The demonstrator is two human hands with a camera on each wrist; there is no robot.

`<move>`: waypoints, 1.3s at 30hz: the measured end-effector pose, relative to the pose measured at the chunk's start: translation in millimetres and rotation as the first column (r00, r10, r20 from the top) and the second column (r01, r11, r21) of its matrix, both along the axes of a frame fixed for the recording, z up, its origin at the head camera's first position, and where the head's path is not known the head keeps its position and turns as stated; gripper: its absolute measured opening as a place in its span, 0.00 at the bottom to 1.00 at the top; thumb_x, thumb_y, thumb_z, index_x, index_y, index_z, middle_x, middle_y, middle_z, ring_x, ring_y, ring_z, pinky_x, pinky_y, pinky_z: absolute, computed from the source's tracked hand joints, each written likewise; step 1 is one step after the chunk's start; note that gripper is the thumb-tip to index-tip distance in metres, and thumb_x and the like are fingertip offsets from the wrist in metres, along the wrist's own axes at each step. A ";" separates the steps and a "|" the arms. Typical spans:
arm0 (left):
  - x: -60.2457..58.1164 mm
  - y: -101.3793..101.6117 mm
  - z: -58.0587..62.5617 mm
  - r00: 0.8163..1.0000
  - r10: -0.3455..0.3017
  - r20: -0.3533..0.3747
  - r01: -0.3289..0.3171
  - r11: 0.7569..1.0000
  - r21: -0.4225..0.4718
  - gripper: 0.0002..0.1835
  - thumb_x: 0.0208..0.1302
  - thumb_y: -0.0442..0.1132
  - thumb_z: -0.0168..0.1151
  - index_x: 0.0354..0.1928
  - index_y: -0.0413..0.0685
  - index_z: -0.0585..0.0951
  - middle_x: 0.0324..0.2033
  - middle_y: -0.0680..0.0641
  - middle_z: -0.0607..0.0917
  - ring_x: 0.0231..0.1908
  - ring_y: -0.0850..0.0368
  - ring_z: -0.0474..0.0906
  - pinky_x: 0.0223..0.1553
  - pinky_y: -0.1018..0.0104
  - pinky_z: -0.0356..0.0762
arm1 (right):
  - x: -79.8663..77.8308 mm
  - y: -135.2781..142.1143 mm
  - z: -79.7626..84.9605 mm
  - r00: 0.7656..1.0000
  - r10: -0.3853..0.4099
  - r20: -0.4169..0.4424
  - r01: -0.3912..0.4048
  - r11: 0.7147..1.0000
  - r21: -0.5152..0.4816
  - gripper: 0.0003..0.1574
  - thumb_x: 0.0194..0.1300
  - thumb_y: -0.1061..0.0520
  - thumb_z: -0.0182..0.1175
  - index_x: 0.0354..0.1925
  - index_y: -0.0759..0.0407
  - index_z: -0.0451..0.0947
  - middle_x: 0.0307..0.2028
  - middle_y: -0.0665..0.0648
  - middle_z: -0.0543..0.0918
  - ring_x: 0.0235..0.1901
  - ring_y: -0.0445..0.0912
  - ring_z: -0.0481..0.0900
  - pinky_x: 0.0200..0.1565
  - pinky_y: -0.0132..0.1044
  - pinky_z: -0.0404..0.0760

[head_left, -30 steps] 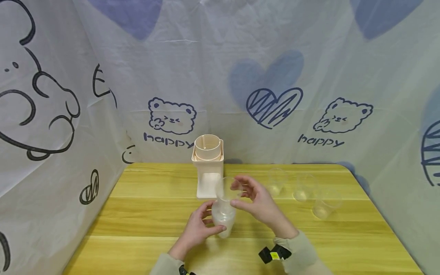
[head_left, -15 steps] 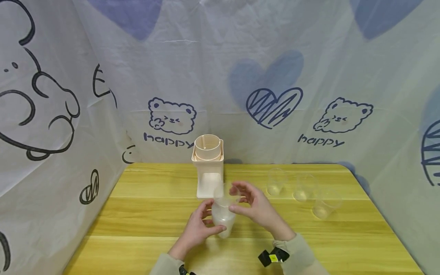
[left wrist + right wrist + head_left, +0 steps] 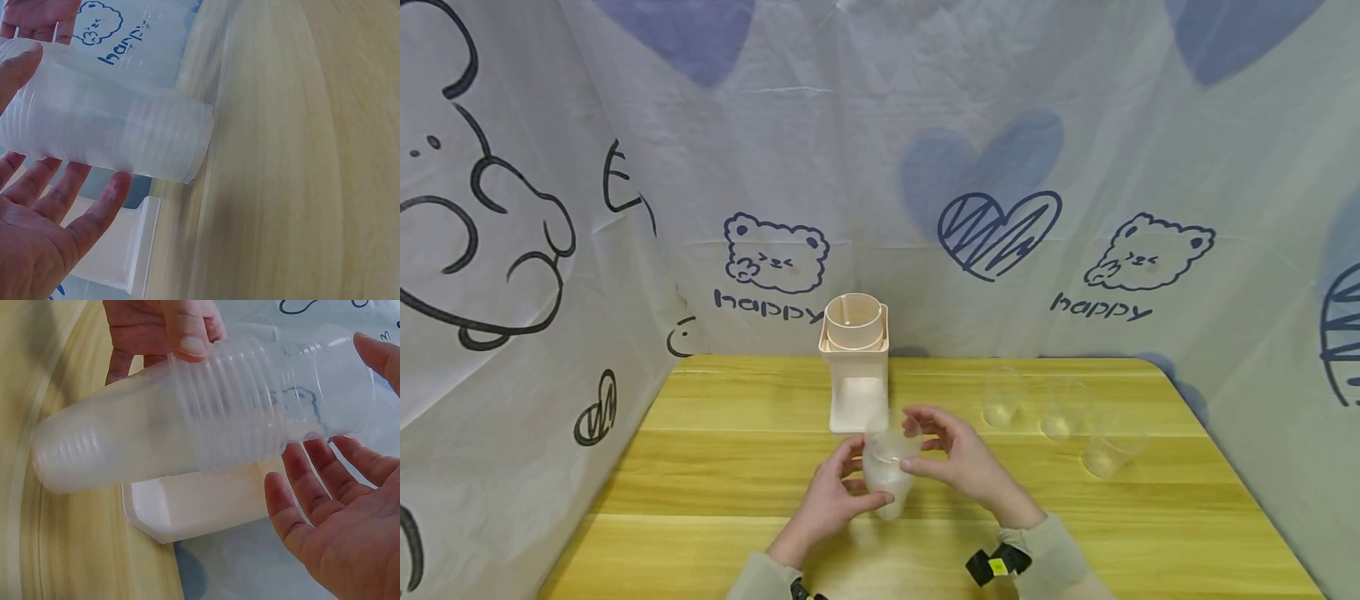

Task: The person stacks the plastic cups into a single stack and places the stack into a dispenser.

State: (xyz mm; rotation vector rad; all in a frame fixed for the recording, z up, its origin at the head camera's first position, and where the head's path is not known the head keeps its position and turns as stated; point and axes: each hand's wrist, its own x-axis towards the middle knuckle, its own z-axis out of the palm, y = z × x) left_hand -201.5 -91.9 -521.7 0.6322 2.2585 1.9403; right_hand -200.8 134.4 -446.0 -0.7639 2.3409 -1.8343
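A nested stack of clear plastic cups (image 3: 886, 483) is upright over the table's middle, and my left hand (image 3: 837, 493) grips its side with thumb and curled fingers. My right hand (image 3: 961, 460) holds the topmost plastic cup (image 3: 892, 427) between thumb and fingers. In the right wrist view that upper cup (image 3: 344, 381) sits partly inside the stack (image 3: 231, 406), its rim still standing out past the others. The left wrist view shows the stack (image 3: 119, 115) with my left fingers (image 3: 100, 206) along its lower side. Whether the stack's base touches the tabletop is hard to tell.
Behind the stack stands a cream-coloured holder (image 3: 857, 367) with a round tube on top and a flat base. To the right, three separate clear cups, the nearest cup (image 3: 1103, 457) among them, stand on the wooden table (image 3: 715, 483). A printed cloth (image 3: 880, 167) hangs behind.
My right hand has moved down with the upper cup, which now sits deeper in the stack. The left hand and the stack have stayed in place.
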 end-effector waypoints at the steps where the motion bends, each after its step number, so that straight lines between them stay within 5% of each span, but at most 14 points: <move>1: 0.1 0.1 0.1 1.000 0.000 0.000 0.000 1.000 0.000 0.39 0.51 0.36 0.78 0.65 0.48 0.69 0.55 0.42 0.78 0.51 0.45 0.78 0.48 0.57 0.82 | -0.1 0.1 -0.7 1.000 0.000 -0.005 0.000 1.000 0.004 0.39 0.59 0.61 0.71 0.65 0.66 0.68 0.52 0.61 0.78 0.54 0.56 0.74 0.55 0.57 0.74; 39: 1.6 1.1 1.6 1.000 0.017 0.002 -0.017 1.000 0.001 0.40 0.50 0.35 0.78 0.66 0.45 0.69 0.56 0.40 0.77 0.52 0.44 0.78 0.48 0.58 0.82 | -1.8 -0.3 -22.0 0.999 -0.039 0.022 0.037 0.996 0.086 0.39 0.57 0.60 0.73 0.63 0.66 0.69 0.56 0.62 0.77 0.55 0.55 0.73 0.52 0.55 0.76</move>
